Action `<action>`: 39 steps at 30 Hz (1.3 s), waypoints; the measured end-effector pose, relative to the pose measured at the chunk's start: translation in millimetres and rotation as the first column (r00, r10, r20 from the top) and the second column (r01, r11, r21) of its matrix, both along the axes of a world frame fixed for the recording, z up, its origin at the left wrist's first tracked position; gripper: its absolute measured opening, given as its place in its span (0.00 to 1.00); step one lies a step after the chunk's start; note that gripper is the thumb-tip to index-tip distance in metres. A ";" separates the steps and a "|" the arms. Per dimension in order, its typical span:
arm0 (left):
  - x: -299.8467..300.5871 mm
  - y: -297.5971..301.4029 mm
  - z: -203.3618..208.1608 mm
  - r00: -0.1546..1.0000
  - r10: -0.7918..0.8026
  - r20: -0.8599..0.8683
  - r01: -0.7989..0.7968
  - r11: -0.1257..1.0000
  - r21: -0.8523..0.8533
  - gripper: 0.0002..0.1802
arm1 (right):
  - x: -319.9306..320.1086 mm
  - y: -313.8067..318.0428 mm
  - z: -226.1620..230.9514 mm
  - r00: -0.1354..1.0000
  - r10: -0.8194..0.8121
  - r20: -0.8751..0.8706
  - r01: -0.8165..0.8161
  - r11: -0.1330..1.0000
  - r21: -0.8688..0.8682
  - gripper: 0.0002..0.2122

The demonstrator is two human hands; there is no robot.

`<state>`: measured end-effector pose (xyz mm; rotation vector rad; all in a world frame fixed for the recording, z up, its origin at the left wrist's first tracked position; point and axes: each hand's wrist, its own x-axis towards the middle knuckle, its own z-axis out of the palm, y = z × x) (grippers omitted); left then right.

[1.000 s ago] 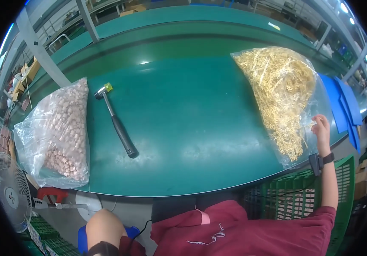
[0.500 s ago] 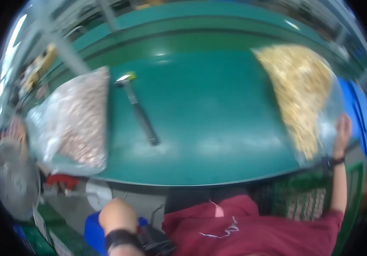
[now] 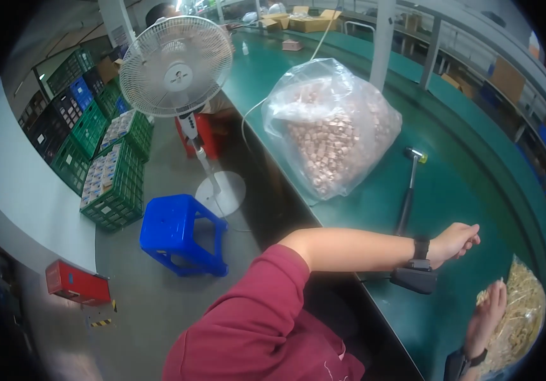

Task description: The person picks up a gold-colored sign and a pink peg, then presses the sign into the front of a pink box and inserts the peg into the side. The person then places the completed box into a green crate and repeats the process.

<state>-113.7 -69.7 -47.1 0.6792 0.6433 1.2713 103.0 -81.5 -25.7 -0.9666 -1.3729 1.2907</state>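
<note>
Along the right half of the view runs a long green table [image 3: 457, 178], its near edge slanting down toward the lower right. To its left, green crates [image 3: 115, 190] filled with pale pieces stand on the grey floor, and a white standing fan [image 3: 176, 76] rises between them and the table. Below the fan is a blue stool [image 3: 170, 222]. On the table, near its edge, sits a clear bag of small pinkish blocks [image 3: 333, 133]; at the lower right lies the bag of yellow pieces [image 3: 519, 305], partly cut off by the dark rim. Farther left on the floor is a red box [image 3: 77, 283]. A hammer [image 3: 411, 184] with a dark handle lies beside the bag of blocks, its lower end hidden behind the person's left forearm. The left hand [image 3: 456, 243] is over the table with its fingers curled inward; whether they pinch anything I cannot tell. The right hand [image 3: 490, 314] is against the near side of the yellow bag, its fingers extended close together, and I cannot tell whether it grips the plastic. Each wrist wears a black band [image 3: 421, 249]
</note>
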 end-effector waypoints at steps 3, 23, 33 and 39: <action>-1.4 31.4 -18.0 0.975 0.114 -0.190 -0.085 0.984 0.156 0.15 | -47.4 17.2 0.0 0.952 -0.093 -0.290 0.032 0.977 -0.210 0.05; -6.4 144.8 -45.6 0.922 -0.173 -0.346 0.263 0.936 0.233 0.08 | -19.2 152.5 -59.1 0.930 0.223 -0.293 -0.289 0.935 -0.206 0.10; -1.1 147.8 -54.1 0.947 -0.219 -0.237 0.266 0.945 0.189 0.08 | -14.3 157.4 -65.1 0.928 0.214 -0.305 -0.296 0.920 -0.255 0.13; -6.5 146.3 -45.8 0.884 -0.196 -0.424 0.308 0.927 0.216 0.07 | -14.7 158.7 -67.9 0.937 0.214 -0.275 -0.278 0.936 -0.216 0.12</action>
